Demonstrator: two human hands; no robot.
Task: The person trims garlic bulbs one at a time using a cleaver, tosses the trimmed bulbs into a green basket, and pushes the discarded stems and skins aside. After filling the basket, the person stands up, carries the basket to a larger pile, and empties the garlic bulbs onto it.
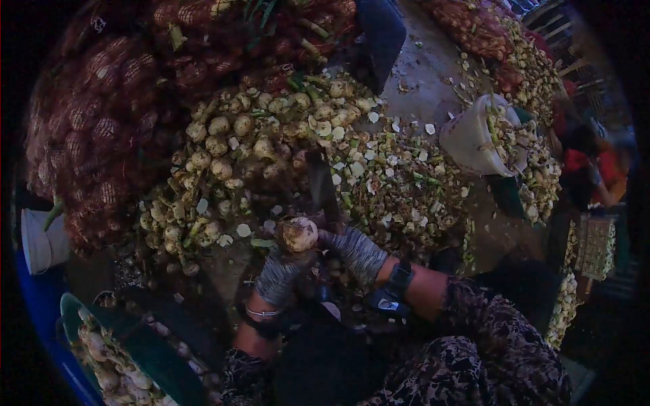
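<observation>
My left hand (276, 279), in a grey knit glove, is wrapped round a pale onion (300, 235) with dirt on its skin. Close beside it, my right hand (357, 253), gloved the same way, grips a knife (323, 186). Its broad dark blade points up and away from me, and the handle is hidden in my fingers. Beyond both hands lies a heap of untrimmed onions (220, 145), with cut root ends and green scraps (386, 176) spread to its right.
Red mesh sacks of onions (101, 135) rise at the left and back. A green tub (71, 314) with peeled-looking onions stands at lower left, near a white bucket (44, 240). Another white bucket (467, 142) lies tipped at right, spilling scraps. A person in red (592, 166) is at far right.
</observation>
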